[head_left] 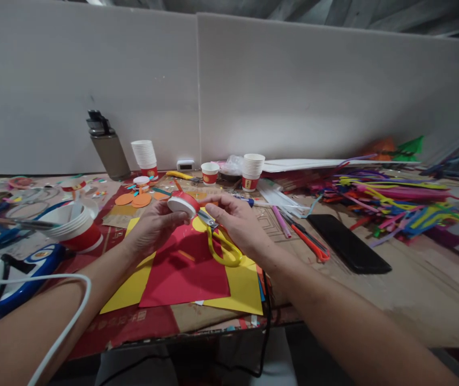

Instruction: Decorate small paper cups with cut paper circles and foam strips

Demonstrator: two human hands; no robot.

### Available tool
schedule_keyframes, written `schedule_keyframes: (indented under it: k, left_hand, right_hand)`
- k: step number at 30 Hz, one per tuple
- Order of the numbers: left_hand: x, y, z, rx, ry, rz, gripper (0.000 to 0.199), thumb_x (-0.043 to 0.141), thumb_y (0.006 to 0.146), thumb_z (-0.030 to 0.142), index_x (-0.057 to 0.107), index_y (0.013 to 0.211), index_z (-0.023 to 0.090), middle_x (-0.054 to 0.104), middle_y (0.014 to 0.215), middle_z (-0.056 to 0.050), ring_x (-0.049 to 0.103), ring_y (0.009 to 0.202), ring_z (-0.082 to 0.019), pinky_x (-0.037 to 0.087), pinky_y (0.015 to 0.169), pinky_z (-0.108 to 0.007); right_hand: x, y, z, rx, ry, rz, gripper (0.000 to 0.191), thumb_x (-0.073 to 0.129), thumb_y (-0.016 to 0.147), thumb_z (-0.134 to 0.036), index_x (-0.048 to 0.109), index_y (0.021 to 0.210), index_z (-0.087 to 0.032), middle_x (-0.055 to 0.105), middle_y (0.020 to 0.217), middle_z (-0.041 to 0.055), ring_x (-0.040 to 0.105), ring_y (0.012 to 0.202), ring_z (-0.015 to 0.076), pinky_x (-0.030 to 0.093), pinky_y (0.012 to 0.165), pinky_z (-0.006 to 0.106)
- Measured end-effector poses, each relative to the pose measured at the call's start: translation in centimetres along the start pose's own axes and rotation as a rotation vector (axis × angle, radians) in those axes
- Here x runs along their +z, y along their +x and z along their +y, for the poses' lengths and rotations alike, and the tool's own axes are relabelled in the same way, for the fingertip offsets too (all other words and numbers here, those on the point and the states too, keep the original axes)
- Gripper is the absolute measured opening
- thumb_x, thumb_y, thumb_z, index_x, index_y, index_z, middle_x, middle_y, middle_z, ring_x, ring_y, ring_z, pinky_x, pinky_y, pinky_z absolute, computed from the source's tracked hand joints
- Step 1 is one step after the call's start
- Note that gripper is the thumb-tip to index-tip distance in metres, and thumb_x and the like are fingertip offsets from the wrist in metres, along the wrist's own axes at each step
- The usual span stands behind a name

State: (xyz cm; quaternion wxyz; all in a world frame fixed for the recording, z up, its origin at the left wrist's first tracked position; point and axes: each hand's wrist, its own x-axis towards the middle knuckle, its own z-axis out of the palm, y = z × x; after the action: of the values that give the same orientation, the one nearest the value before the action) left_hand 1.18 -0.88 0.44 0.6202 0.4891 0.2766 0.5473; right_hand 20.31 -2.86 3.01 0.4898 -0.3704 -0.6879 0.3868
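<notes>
My left hand (155,222) is closed on a short red-and-white paper cup (183,206), tilted with its white round face toward me. My right hand (235,217) is curled beside the cup, with its index finger reaching the cup's red side. Yellow-handled scissors (225,261) hang at this right hand, their pivot by the thumb and blades pointing at the cup. The fingers on the handles are partly hidden. Beneath both hands lie a red paper sheet (185,287) and a yellow sheet (239,292).
Stacked paper cups (144,153) and a dark bottle (109,153) stand at the back. Orange paper discs (141,200) lie left of my hands. At right are a black phone (348,244), red-handled scissors (311,244) and pipe cleaners (398,198). A white cable (87,292) crosses my left forearm.
</notes>
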Motion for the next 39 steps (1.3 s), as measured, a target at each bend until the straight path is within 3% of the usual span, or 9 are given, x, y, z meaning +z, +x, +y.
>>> schedule_keyframes:
  k: [12, 22, 27, 33, 39]
  left_hand:
    - [0.02, 0.13, -0.10, -0.035, 0.005, 0.021, 0.021, 0.083, 0.061, 0.019, 0.073, 0.078, 0.012, 0.069, 0.072, -0.004, 0.059, 0.061, -0.010, 0.049, 0.062, -0.022]
    - [0.10, 0.05, -0.17, -0.061, -0.001, 0.067, 0.022, 0.084, 0.059, 0.019, 0.072, 0.076, 0.011, 0.066, 0.067, -0.003, 0.058, 0.059, -0.009, 0.049, 0.060, -0.022]
    - [0.23, 0.11, -0.09, -0.047, -0.007, 0.065, 0.024, 0.082, 0.061, 0.017, 0.072, 0.082, 0.010, 0.066, 0.070, -0.003, 0.056, 0.059, -0.009, 0.049, 0.062, -0.023]
    - [0.29, 0.26, -0.06, -0.092, -0.068, 0.068, 0.024, 0.082, 0.061, 0.020, 0.070, 0.081, 0.011, 0.064, 0.069, -0.001, 0.054, 0.057, -0.007, 0.047, 0.060, -0.022]
    - [0.13, 0.47, -0.18, -0.096, -0.065, 0.066, 0.023, 0.082, 0.062, 0.021, 0.069, 0.078, 0.011, 0.061, 0.065, 0.000, 0.052, 0.056, -0.007, 0.045, 0.058, -0.021]
  right_hand:
    - [0.08, 0.06, 0.00, 0.037, 0.025, 0.056, 0.016, 0.062, 0.083, -0.030, 0.075, 0.090, -0.024, 0.072, 0.098, 0.0030, 0.063, 0.096, 0.0190, 0.046, 0.089, 0.038]
    - [0.27, 0.19, 0.20, 0.072, 0.077, 0.063, 0.015, 0.062, 0.083, -0.030, 0.073, 0.089, -0.023, 0.072, 0.091, 0.0017, 0.063, 0.089, 0.0171, 0.047, 0.084, 0.035]
    - [0.24, 0.33, 0.54, 0.072, 0.112, 0.035, 0.021, 0.065, 0.080, -0.031, 0.067, 0.100, -0.022, 0.068, 0.098, 0.0031, 0.061, 0.086, 0.0158, 0.048, 0.081, 0.035]
    - [0.27, 0.54, 0.82, 0.126, 0.249, 0.137, 0.031, 0.071, 0.074, -0.029, 0.057, 0.101, -0.022, 0.062, 0.094, 0.0014, 0.059, 0.086, 0.0137, 0.048, 0.078, 0.030]
    - [0.48, 0.47, 0.46, 0.189, 0.376, 0.120, 0.034, 0.072, 0.072, -0.029, 0.055, 0.100, -0.022, 0.063, 0.092, 0.0009, 0.060, 0.085, 0.0135, 0.048, 0.074, 0.029]
